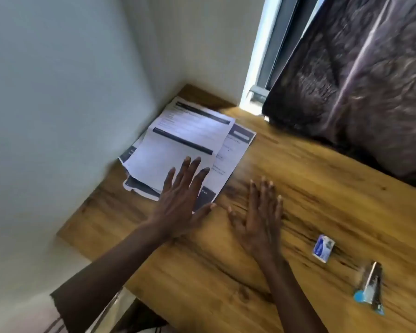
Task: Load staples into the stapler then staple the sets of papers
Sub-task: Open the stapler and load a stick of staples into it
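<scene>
A loose pile of printed papers (185, 140) lies at the far left corner of the wooden table (322, 188), against the wall. My left hand (180, 200) is spread flat, its fingers over the near edge of the pile. My right hand (257, 219) is flat and open over the bare wood just right of the papers, holding nothing. To the right, a small blue-and-white staple box (323, 247) sits on the table. Nearer the front right lies a metal stapler (370, 288) with blue ends. The picture is motion-blurred.
A white wall (58, 116) borders the table on the left and at the back. A dark purple curtain (358, 80) hangs over the table's far right edge beside a window frame (257, 92). Bare wood lies between my hands and the stapler.
</scene>
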